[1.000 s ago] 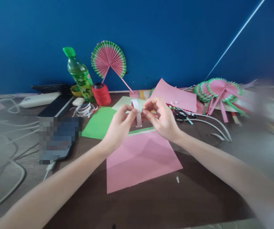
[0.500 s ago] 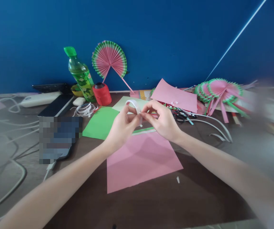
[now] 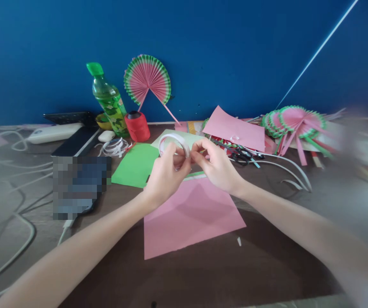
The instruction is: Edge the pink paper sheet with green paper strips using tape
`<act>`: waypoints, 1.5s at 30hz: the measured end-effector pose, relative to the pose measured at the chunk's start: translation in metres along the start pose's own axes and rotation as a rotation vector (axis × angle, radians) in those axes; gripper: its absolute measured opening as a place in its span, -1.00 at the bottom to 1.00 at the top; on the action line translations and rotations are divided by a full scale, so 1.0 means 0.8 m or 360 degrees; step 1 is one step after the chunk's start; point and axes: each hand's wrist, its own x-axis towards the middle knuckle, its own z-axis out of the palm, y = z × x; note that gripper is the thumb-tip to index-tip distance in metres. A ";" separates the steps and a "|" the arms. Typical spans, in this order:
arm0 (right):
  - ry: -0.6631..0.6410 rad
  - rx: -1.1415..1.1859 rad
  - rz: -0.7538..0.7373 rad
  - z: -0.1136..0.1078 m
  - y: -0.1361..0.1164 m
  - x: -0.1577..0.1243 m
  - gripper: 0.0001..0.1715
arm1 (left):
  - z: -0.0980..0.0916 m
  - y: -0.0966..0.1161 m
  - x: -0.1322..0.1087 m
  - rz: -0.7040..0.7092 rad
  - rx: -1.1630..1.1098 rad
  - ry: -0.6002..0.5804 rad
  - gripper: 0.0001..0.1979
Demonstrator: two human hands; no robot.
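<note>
My left hand (image 3: 166, 177) grips a roll of white tape (image 3: 179, 139), its fingers through and around the ring. At the roll's right edge, the thumb and fingers of my right hand (image 3: 214, 164) are pinched together on the tape; the exact bit between the fingertips is too small to make out. Below both hands a pink sheet of paper (image 3: 190, 222) lies flat on the dark table. Behind it are a green sheet (image 3: 132, 167) and a pale green sheet (image 3: 158, 140), partly covered by my hands.
A pleated paper fan (image 3: 147, 77) leans on the blue wall beside a green bottle (image 3: 108, 100) and a red spool (image 3: 138, 127). Left lie a phone (image 3: 87, 184) and cables. To the right are scissors (image 3: 241, 157), another pink sheet (image 3: 235, 128) and several stacked fans (image 3: 295, 119).
The tape roll has turned in my left hand, so its ring now faces me more and shows further left. My right hand stays pinched at its edge, slightly further right.
</note>
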 end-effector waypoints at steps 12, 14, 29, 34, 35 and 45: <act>0.0063 0.0043 -0.0121 -0.003 0.003 0.001 -0.96 | -0.003 0.005 0.001 -0.0033 -0.0195 0.0028 -0.84; 0.0073 0.0032 -0.0112 -0.003 0.004 0.002 -0.96 | -0.004 0.005 0.001 -0.0005 -0.0090 0.0034 -0.84; 0.0051 -0.0057 -0.0211 -0.004 0.000 -0.001 -0.96 | -0.002 0.004 -0.003 0.0082 0.0019 0.0064 -0.85; 0.0129 -0.0068 -0.0294 -0.003 0.000 -0.002 -0.96 | -0.002 0.009 -0.001 -0.0100 -0.0401 -0.0004 -0.84; 0.0144 -0.0038 -0.0271 -0.003 0.000 -0.002 -0.97 | -0.002 0.010 -0.001 -0.0132 -0.0467 -0.0005 -0.84; 0.0152 -0.0066 -0.0351 -0.005 0.001 -0.001 -0.93 | -0.003 0.009 -0.001 -0.0105 -0.0449 -0.0031 -0.84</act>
